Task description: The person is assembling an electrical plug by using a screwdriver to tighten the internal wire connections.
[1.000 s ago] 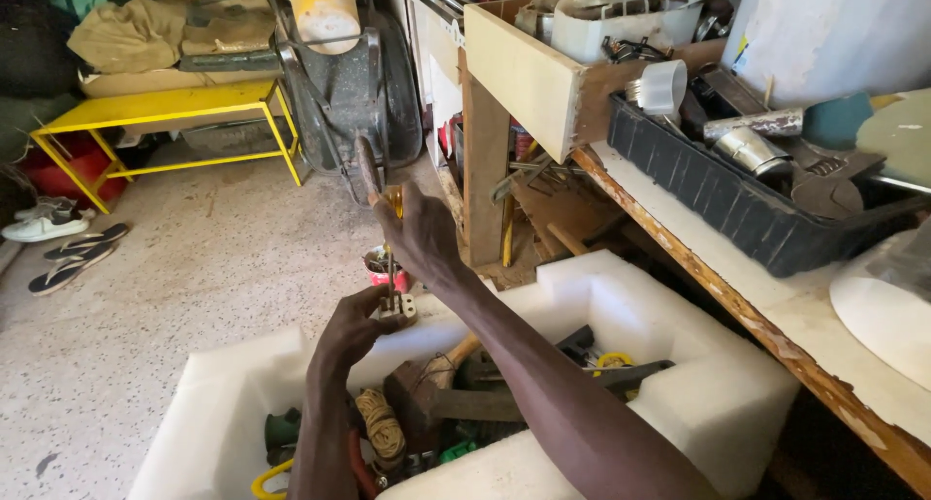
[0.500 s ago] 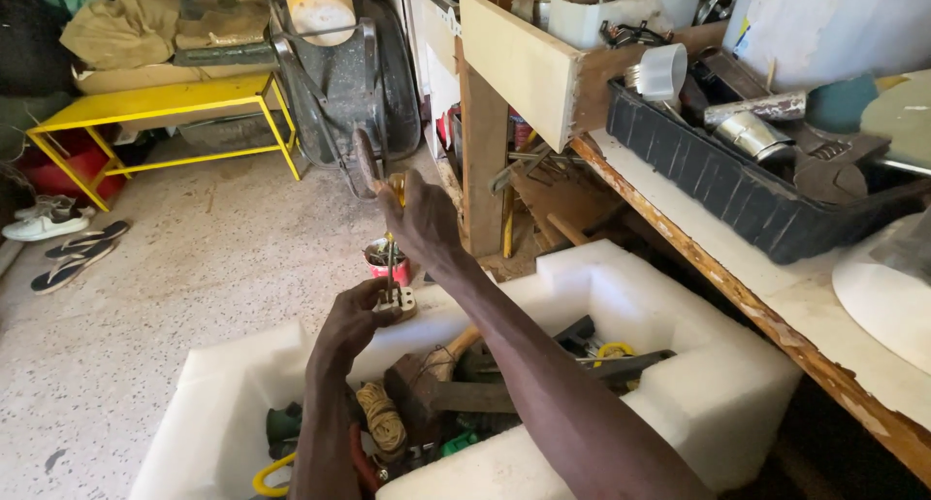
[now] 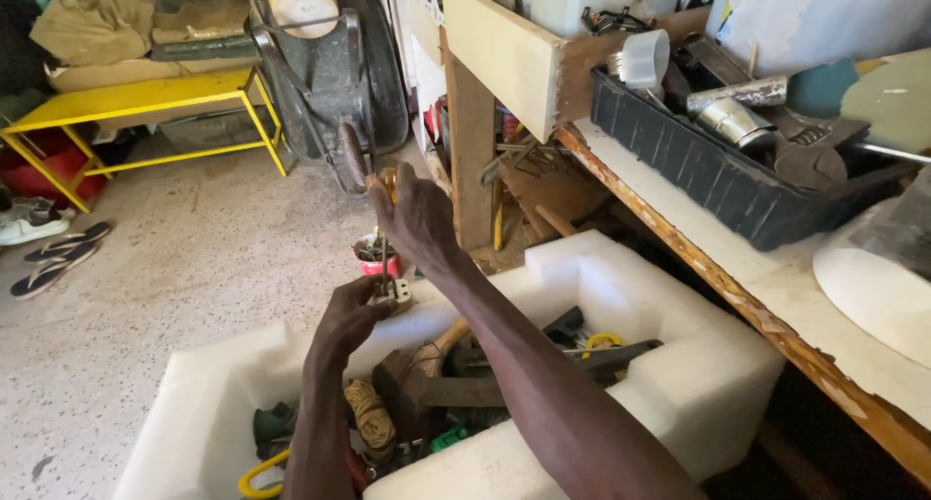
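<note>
Head view | speckled concrete floor (image 3: 194,267) | wooden workbench (image 3: 776,287) | right hand (image 3: 417,214) grip: screwdriver (image 3: 385,228) | left hand (image 3: 351,316) grip: socket (image 3: 393,291)

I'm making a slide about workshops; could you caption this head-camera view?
Above a white foam box of tools, the left hand holds a small socket while the right hand drives a screwdriver into it.
</note>
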